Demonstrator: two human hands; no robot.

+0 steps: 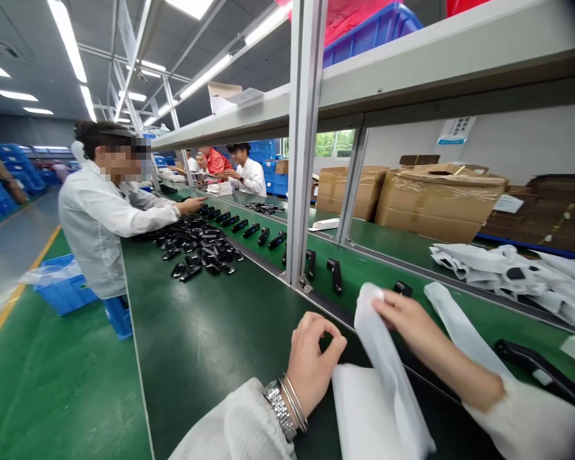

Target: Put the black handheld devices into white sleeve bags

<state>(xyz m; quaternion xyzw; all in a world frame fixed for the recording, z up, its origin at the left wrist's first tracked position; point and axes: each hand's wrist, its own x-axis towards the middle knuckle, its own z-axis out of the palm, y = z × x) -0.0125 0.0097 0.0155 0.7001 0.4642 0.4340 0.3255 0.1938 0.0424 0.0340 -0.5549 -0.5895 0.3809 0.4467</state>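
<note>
while the green bench (191, 370) stretches beneath both hands, the heap of black parts (199, 246) lies well beyond your left hand (311, 361). just right of that hand is the white stack (364, 409). your right hand (407, 319) is closed in a pinch on the upper end of the white sleeve (388, 364) — your left is curled, fingertip to thumb, holding nothing visible. the black device (403, 288) sits just beyond your right hand.

The left hand (311, 361) curls into a loop while the right hand (407, 317) pinches.
</note>
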